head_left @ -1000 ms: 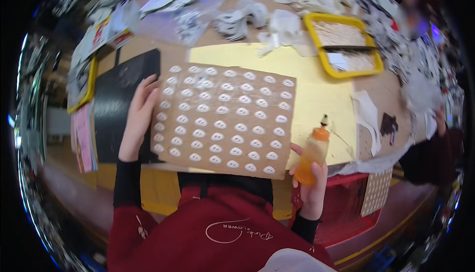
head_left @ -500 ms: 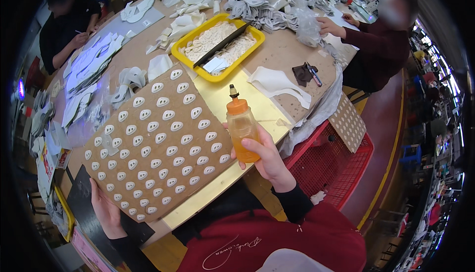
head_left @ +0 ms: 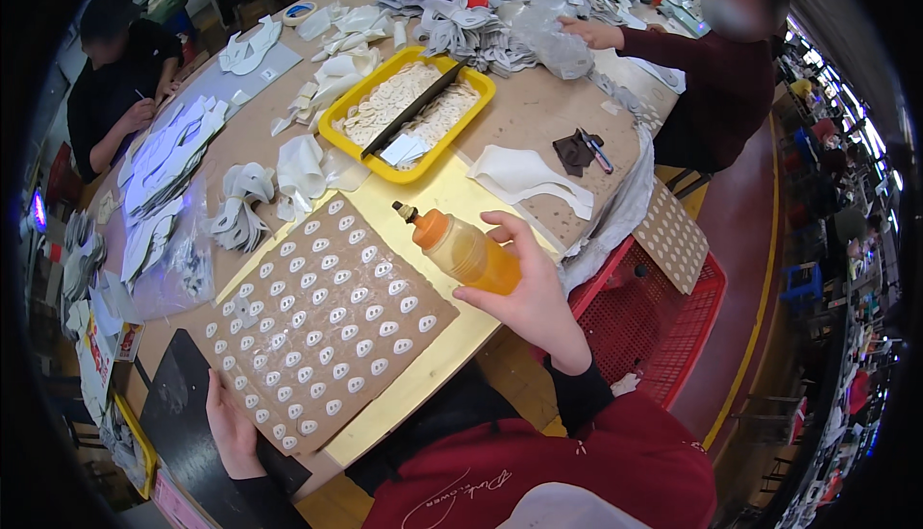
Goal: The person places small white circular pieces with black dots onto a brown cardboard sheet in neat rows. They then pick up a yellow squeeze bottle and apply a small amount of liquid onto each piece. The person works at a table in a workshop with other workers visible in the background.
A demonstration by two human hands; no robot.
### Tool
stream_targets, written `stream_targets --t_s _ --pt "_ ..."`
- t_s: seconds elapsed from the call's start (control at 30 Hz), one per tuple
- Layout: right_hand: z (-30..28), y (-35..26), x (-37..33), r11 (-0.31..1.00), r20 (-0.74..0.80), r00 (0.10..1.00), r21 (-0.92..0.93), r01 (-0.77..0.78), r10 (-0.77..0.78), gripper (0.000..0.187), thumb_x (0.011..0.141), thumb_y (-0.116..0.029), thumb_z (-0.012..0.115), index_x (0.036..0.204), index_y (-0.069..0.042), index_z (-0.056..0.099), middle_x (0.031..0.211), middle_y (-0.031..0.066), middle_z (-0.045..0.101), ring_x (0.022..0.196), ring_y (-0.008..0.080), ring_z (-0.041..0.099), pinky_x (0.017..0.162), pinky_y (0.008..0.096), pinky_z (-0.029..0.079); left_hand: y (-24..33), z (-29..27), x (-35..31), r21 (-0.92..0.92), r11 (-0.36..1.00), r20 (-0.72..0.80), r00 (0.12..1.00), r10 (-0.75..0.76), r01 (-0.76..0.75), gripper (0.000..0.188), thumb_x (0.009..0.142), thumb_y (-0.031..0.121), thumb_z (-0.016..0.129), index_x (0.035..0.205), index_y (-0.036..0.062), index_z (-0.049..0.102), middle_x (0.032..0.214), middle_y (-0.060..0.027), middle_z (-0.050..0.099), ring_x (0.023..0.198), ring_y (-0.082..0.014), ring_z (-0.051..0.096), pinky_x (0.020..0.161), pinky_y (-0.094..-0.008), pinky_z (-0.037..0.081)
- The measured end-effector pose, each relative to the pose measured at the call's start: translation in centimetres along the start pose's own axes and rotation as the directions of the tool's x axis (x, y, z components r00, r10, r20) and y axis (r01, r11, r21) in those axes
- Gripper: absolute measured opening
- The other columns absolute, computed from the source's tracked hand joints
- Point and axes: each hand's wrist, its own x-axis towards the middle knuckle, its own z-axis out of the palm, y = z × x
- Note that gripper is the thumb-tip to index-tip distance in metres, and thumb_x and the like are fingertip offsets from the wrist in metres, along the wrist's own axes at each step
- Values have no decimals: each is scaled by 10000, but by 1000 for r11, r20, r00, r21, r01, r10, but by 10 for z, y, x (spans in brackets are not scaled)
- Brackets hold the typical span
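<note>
Right hand [head_left: 529, 293] clamped round orange bottle [head_left: 479, 258]; long axis slants, nozzle [head_left: 407, 212] pointing upper left, base lower right by palm. Bottle sits just beyond cardboard's [head_left: 320, 324] upper-right edge. Left hand [head_left: 234, 425] at cardboard's lower-left edge; can't tell if gripping. Cardboard's long axis: lower left to upper right. Farther out: yellow tray [head_left: 408, 175].

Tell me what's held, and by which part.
The right hand holds the orange-capped squeeze bottle by its lower body. The left hand is at the left edge of the cardboard sheet; any grip is unclear.
</note>
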Motion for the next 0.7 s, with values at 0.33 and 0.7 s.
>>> stream_targets --t_s 0.33,0.7 --pt "-19 0 8 964 -49 987 -226 137 -151 573 655 -135 861 1147 -41 582 1109 129 618 1054 296 609 910 362 480 -1 1 2 11 1000 -28 1000 6 -5 423 1052 267 398 1381 2 409 1379 -151 513 1260 -269 506 1086 -413 389" --pt "-18 -8 9 961 -112 979 -238 140 -170 533 646 -114 855 1104 -43 592 1089 119 615 1058 291 601 922 362 470 -2 1 3 -9 1000 -35 999 1 -1 413 1046 247 415 1374 -3 414 1368 -160 520 1253 -272 514 1082 -415 397"
